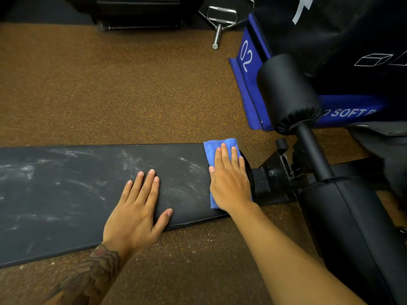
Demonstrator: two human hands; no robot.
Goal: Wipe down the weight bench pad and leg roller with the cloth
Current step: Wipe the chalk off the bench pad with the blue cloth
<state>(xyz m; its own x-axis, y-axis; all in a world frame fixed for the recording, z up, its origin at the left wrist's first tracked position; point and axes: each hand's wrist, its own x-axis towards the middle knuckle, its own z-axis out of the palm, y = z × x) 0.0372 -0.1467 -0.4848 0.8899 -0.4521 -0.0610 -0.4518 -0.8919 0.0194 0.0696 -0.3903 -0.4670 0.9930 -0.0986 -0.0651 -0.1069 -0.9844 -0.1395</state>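
A brown speckled floor (99,84) fills most of the view. A long black bench pad (55,194) lies across it from the left edge to the middle. The pad has white smudgy marks on it. On the right stands a big soft box (253,89), black and blue, with "02" on its side. In front of the box is a fat black leg roller (288,91) on a black bar, well apart from both hands. Another black roller (352,227) sits nearer, at the lower right. The left hand (136,208) lies flat on the pad with its fingers straight and spread, holding nothing. The right hand (229,183) lies flat too, with straight fingers, and presses down on a blue cloth (214,148). The cloth is folded and sits on the right end of the pad, under the right hand. At the top a small shiny metal handle (222,17) lies on the floor.
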